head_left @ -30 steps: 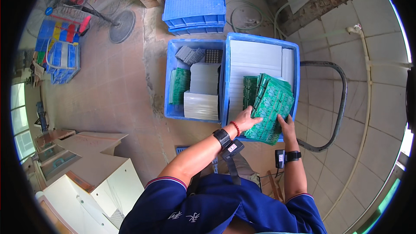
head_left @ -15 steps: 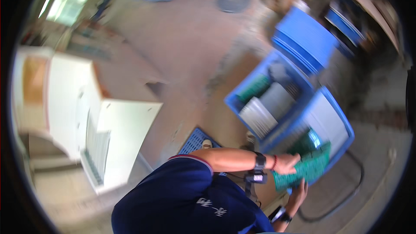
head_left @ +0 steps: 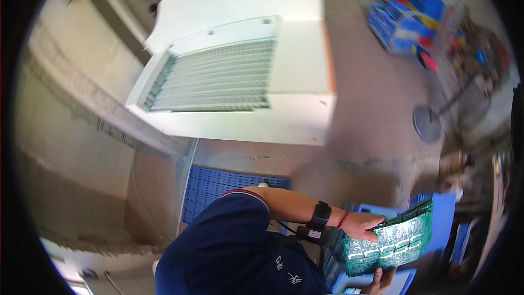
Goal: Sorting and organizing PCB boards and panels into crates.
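A stack of green printed circuit boards (head_left: pixel 388 245), dotted with shiny solder, is held between my two hands. My left hand (head_left: pixel 361 225) grips its upper left edge with the thumb and fingers. From below, my right hand (head_left: pixel 381 280) holds the lower edge; its fingers are partly hidden by the boards. The stack is tilted, with several dark edges along its far side. Below it, blue plastic bins (head_left: pixel 405 278) show in part.
In front stands a white machine (head_left: pixel 245 125) with a slatted conveyor bed (head_left: pixel 213 79). A blue plastic pallet (head_left: pixel 234 181) lies on the floor before it. At the far right are a blue bundle (head_left: pixel 406 19) and a stand with a round base (head_left: pixel 427 123).
My view has swung left, bringing the white machine to the front and the bins to the lower right. The boards have turned so their shiny face shows, still in both hands.
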### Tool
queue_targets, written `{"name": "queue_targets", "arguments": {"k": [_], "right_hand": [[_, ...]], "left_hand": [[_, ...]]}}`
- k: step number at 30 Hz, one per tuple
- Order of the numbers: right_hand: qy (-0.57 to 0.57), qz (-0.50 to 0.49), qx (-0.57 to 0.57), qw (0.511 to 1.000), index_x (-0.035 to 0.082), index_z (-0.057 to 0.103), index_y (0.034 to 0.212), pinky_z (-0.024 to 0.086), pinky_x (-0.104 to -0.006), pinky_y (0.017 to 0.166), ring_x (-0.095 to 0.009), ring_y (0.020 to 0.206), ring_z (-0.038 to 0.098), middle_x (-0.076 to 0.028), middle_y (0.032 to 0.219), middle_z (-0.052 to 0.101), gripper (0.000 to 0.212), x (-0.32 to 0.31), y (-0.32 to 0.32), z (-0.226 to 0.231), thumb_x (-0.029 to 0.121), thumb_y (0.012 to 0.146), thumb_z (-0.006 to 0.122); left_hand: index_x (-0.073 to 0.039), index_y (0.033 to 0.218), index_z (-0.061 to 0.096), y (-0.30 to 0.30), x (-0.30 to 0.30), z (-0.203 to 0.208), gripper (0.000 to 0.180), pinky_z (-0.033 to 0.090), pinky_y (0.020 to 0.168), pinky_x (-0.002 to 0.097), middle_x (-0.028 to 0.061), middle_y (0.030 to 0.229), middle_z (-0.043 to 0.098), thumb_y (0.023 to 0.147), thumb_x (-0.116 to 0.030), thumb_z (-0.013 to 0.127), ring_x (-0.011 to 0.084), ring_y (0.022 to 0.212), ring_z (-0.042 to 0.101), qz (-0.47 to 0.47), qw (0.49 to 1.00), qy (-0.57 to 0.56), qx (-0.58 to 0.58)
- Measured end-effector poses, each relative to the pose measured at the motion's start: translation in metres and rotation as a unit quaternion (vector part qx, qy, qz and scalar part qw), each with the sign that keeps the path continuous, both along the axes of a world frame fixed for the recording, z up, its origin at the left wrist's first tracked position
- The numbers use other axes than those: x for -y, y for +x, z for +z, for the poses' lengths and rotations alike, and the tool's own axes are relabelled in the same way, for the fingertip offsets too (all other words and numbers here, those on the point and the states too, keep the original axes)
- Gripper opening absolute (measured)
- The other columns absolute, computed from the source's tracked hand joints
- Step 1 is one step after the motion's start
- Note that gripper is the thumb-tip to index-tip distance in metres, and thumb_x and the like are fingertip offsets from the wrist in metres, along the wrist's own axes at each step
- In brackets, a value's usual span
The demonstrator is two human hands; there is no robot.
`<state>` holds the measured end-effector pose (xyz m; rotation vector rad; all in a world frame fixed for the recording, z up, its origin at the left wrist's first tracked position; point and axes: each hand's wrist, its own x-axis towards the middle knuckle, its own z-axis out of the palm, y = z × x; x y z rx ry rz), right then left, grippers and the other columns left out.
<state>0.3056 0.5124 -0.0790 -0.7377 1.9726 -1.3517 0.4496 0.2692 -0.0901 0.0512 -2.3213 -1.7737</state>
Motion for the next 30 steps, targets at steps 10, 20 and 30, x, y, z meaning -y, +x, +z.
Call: {"name": "queue_targets", "arguments": {"k": [10,20,30], "right_hand": [[-0.236,0.276,-0.117,0.924,-0.005,0.024,0.138,0.040,-0.0462,0.096,-0.034,0.120,0.040,-0.021,0.138,0.032,0.060,0.142,-0.023,0.197,0.016,0.090,0.052],[-0.197,0.425,0.053,0.882,-0.001,0.059,0.097,0.046,-0.0253,0.067,-0.013,0.073,0.055,-0.007,0.087,0.060,0.025,0.345,0.176,0.159,0.020,0.084,0.063],[-0.173,0.434,0.002,0.884,-0.003,0.061,0.089,0.043,-0.0248,0.066,-0.013,0.072,0.053,-0.006,0.079,0.060,0.013,0.389,0.225,0.209,0.009,0.087,0.058]], "left_hand": [[0.005,0.124,0.038,0.130,0.016,0.209,0.048,0.041,0.088,0.0319,0.0128,0.112,0.054,0.089,-0.022,0.057,0.0179,0.103,0.050,0.298,0.934,0.080,-0.182],[0.005,0.129,0.038,0.453,0.070,0.194,0.051,0.042,0.091,0.0286,0.0095,0.117,0.054,0.087,-0.015,0.060,0.0145,0.105,0.051,0.689,0.658,0.185,-0.243],[0.010,0.111,0.047,0.587,0.059,0.220,0.029,0.054,0.074,0.0358,0.0157,0.100,0.061,0.089,-0.008,0.049,0.0244,0.086,0.063,0.840,0.366,0.177,-0.359]]}}
